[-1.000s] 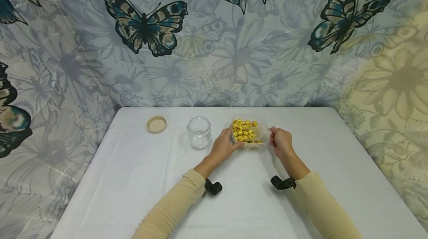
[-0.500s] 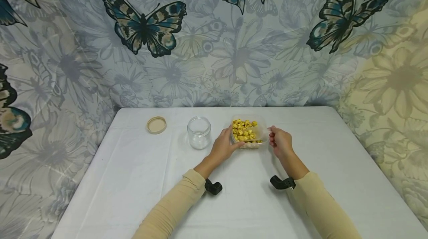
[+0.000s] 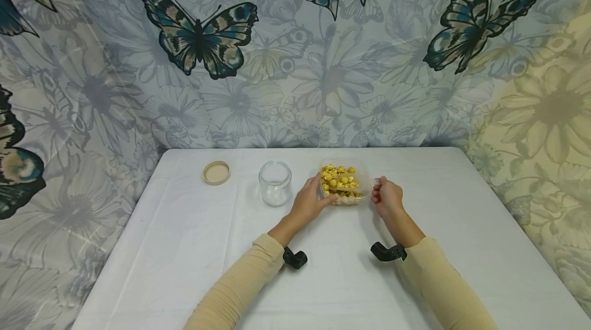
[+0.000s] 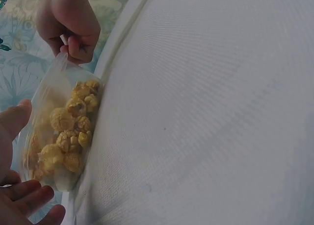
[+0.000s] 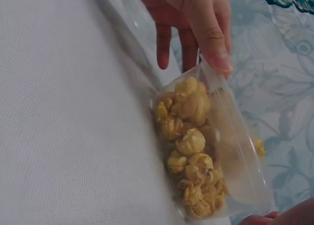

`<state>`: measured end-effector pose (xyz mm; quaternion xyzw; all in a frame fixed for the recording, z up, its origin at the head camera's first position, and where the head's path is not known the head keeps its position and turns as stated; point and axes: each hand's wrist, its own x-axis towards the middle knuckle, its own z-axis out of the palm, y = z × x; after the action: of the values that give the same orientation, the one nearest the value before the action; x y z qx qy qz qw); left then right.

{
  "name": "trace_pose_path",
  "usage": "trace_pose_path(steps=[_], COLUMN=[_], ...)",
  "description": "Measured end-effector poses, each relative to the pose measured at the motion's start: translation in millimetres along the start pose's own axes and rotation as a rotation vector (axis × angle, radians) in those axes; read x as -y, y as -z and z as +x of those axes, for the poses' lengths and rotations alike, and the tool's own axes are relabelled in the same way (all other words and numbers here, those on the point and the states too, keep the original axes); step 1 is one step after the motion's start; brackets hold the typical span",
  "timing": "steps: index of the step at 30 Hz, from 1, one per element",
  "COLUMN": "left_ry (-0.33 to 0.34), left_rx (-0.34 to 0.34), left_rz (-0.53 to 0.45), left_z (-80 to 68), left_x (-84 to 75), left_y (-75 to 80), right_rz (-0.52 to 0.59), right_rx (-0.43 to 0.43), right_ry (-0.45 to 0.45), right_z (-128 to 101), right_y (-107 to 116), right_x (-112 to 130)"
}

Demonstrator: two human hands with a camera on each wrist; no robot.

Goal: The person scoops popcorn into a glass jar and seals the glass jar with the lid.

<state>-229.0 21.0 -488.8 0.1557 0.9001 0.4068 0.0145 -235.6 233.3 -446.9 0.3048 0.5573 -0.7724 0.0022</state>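
Observation:
A clear plastic container (image 3: 367, 189) of yellow popcorn (image 3: 339, 178) stands on the table, right of its middle. My left hand (image 3: 307, 199) grips its left side, the thumb along the near side. In the right wrist view that thumb (image 5: 213, 43) presses on a top corner. At the container's right edge, my right hand (image 3: 389, 195) has curled fingers and pinches a thin, clear, handle-like piece (image 3: 376, 180). How far that piece reaches among the popcorn is hard to see. In the left wrist view the right hand (image 4: 71, 24) is above the container's far corner.
Left of the container stands a clear glass jar (image 3: 275, 183) without a lid. Farther left a round beige lid (image 3: 216, 172) lies on the white-covered table (image 3: 184, 258). Behind the table hangs a butterfly-patterned cloth (image 3: 332, 78).
The popcorn in the container has shifted, with more showing at its near right part. My right hand has moved very slightly. The left hand and container have stayed in place.

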Motion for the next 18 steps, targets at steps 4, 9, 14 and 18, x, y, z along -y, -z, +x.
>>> trace_pose_path(steps=[4,9,14,18], left_ry=[0.006,0.006,0.006,0.013], left_rx=[0.007,0.005,0.002,0.010], left_rz=[0.000,0.012,0.024,0.019], left_z=[-0.1,0.3,-0.1,0.9], left_x=[0.5,1.9,0.7,0.4], left_y=[-0.2,-0.6,1.7,1.7], right_rz=[0.031,0.073,0.068,0.054], right_rx=[-0.008,-0.005,0.015,0.004], right_ry=[-0.021,-0.034,-0.012,0.008], right_z=[0.3,2.3,7.7,10.9], right_y=[1.1,3.1,3.4,4.9], right_x=[1.6,5.4,6.9,5.0])
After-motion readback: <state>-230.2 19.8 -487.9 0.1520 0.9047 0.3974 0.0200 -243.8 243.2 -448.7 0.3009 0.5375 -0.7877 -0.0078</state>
